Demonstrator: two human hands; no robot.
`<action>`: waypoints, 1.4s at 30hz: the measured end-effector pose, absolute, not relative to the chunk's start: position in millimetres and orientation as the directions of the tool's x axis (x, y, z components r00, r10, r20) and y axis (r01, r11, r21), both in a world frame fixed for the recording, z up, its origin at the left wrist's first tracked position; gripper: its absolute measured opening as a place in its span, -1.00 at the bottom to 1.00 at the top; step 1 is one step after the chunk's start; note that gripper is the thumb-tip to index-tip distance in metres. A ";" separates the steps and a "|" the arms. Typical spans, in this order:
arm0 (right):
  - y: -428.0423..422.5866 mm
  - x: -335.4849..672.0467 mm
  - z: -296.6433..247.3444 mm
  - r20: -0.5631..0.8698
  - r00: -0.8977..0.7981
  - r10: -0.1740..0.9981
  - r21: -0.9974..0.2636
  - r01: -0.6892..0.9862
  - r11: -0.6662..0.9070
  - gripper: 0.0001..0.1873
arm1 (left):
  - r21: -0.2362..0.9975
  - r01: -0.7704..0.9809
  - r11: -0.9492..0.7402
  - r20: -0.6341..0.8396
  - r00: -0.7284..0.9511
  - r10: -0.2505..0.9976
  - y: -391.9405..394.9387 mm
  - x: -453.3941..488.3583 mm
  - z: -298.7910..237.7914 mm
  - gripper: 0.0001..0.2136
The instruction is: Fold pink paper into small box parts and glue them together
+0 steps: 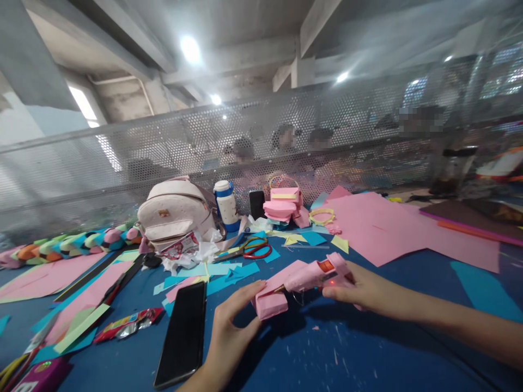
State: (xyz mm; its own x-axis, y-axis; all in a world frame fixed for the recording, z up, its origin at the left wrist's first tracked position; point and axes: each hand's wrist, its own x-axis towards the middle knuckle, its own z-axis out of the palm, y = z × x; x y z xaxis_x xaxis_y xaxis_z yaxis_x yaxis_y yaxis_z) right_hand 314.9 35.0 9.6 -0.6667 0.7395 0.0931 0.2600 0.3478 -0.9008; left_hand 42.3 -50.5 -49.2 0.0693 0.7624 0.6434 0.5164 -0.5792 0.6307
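My right hand [347, 286] grips a pink hot glue gun [314, 275], its small red light lit and its nozzle pointing left. A folded pink foam piece [273, 307] is pinched by its left edge in my left hand [235, 321]. The nozzle tip meets or hovers just over this piece; which one, I cannot tell. Left of my left hand lies a black smartphone [182, 335] on the blue table [335, 348]. Beyond the glue gun, scissors with red and yellow handles [257, 247] rest among blue paper scraps [232, 275].
A pale backpack [175, 209], a white-and-blue bottle [226, 207] and a pink bag-shaped craft [281, 204] stand along the perforated metal screen [183, 147]. Large pink sheets [376, 226] cover the back right. At left lie a red wrapper [126, 325] and paper strips. People sit behind the screen.
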 end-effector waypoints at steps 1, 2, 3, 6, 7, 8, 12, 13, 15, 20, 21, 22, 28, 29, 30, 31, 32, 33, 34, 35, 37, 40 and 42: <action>35.5 315.7 9.1 0.064 -0.674 0.736 -0.899 0.282 0.336 -0.56 | 0.632 0.518 -0.576 0.641 0.068 0.764 -50.4 42.2 -49.2 -0.60; 36.1 316.4 8.5 0.034 -0.680 0.732 -0.895 0.306 0.325 -0.55 | 0.633 0.520 -0.574 0.640 0.066 0.765 -50.5 42.2 -49.2 -0.60; 36.6 317.2 7.9 0.014 -0.684 0.729 -0.891 0.323 0.321 -0.54 | 0.633 0.522 -0.572 0.639 0.064 0.767 -50.6 42.1 -49.2 -0.61; 37.4 319.5 6.6 0.007 -0.685 0.728 -0.885 0.335 0.323 -0.54 | 0.632 0.522 -0.573 0.642 0.061 0.764 -50.9 41.8 -49.2 -0.62; 37.3 320.2 6.3 0.006 -0.684 0.729 -0.885 0.336 0.322 -0.54 | 0.632 0.521 -0.573 0.642 0.062 0.764 -51.0 41.8 -49.1 -0.62; 37.0 320.8 6.3 0.005 -0.683 0.730 -0.885 0.336 0.321 -0.55 | 0.632 0.522 -0.573 0.642 0.062 0.764 -51.1 41.8 -49.1 -0.62; 36.2 322.2 7.0 0.007 -0.690 0.724 -0.891 0.324 0.317 -0.55 | 0.627 0.523 -0.577 0.647 0.063 0.760 -51.0 42.2 -48.4 -0.64; 36.2 322.4 7.2 0.006 -0.693 0.721 -0.892 0.322 0.316 -0.55 | 0.626 0.523 -0.578 0.649 0.063 0.759 -50.9 42.4 -48.1 -0.65; 36.4 322.6 7.3 -0.002 -0.693 0.721 -0.893 0.325 0.310 -0.54 | 0.626 0.523 -0.579 0.650 0.060 0.758 -50.9 42.7 -47.3 -0.66; 37.3 324.3 4.7 -0.014 -0.681 0.732 -0.901 0.327 0.286 -0.54 | 0.633 0.524 -0.570 0.641 0.059 0.765 -51.2 43.2 -46.8 -0.66; 37.5 324.8 4.0 -0.018 -0.677 0.736 -0.902 0.329 0.281 -0.54 | 0.632 0.522 -0.572 0.642 0.060 0.764 -51.2 43.3 -46.9 -0.66; 37.6 325.2 3.4 -0.023 -0.673 0.740 -0.902 0.333 0.275 -0.54 | 0.630 0.521 -0.576 0.645 0.062 0.762 -51.2 43.5 -47.0 -0.65; 37.8 327.1 1.2 -0.057 -0.658 0.750 -0.914 0.336 0.225 -0.54 | 0.631 0.525 -0.571 0.645 0.055 0.762 -51.3 43.8 -46.4 -0.65; 37.7 327.1 1.2 -0.054 -0.658 0.751 -0.917 0.331 0.224 -0.54 | 0.632 0.524 -0.571 0.645 0.054 0.763 -51.4 43.7 -46.4 -0.65; 37.6 327.1 1.3 -0.047 -0.657 0.752 -0.919 0.325 0.226 -0.54 | 0.631 0.524 -0.572 0.645 0.055 0.762 -51.4 43.5 -46.4 -0.65; 37.5 327.1 1.4 -0.042 -0.658 0.752 -0.920 0.319 0.228 -0.54 | 0.629 0.524 -0.574 0.647 0.057 0.760 -51.4 43.3 -46.5 -0.66; 37.5 327.0 1.6 -0.040 -0.659 0.751 -0.920 0.318 0.230 -0.54 | 0.627 0.526 -0.575 0.648 0.058 0.759 -51.4 43.2 -46.6 -0.66; 37.5 327.1 1.7 -0.041 -0.661 0.749 -0.919 0.319 0.232 -0.53 | 0.626 0.528 -0.575 0.648 0.059 0.759 -51.4 43.1 -46.7 -0.67; 37.5 327.2 1.7 -0.041 -0.664 0.746 -0.918 0.320 0.234 -0.53 | 0.625 0.530 -0.573 0.647 0.059 0.760 -51.3 43.2 -46.8 -0.67; 37.7 327.5 1.5 -0.043 -0.667 0.744 -0.917 0.323 0.236 -0.53 | 0.625 0.533 -0.570 0.645 0.058 0.762 -51.3 43.2 -46.9 -0.68; 38.3 328.2 0.9 -0.047 -0.674 0.738 -0.914 0.327 0.241 -0.53 | 0.628 0.538 -0.562 0.640 0.053 0.766 -51.2 43.5 -47.1 -0.69; 38.9 328.9 0.3 -0.048 -0.682 0.730 -0.911 0.330 0.249 -0.53 | 0.630 0.541 -0.556 0.637 0.049 0.770 -51.1 43.7 -47.4 -0.68; 38.9 328.7 0.7 -0.055 -0.683 0.728 -0.909 0.336 0.246 -0.52 | 0.631 0.541 -0.556 0.636 0.051 0.770 -51.1 43.7 -47.3 -0.68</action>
State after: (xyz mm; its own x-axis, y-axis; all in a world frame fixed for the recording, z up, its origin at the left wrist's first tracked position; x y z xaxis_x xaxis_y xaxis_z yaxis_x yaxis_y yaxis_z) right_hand 328.7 38.9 0.7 -0.6832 0.7281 -0.0553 0.3362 0.2465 -0.9090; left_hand 43.7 -51.1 -47.3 0.0513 0.7704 0.6355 0.5408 -0.5564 0.6308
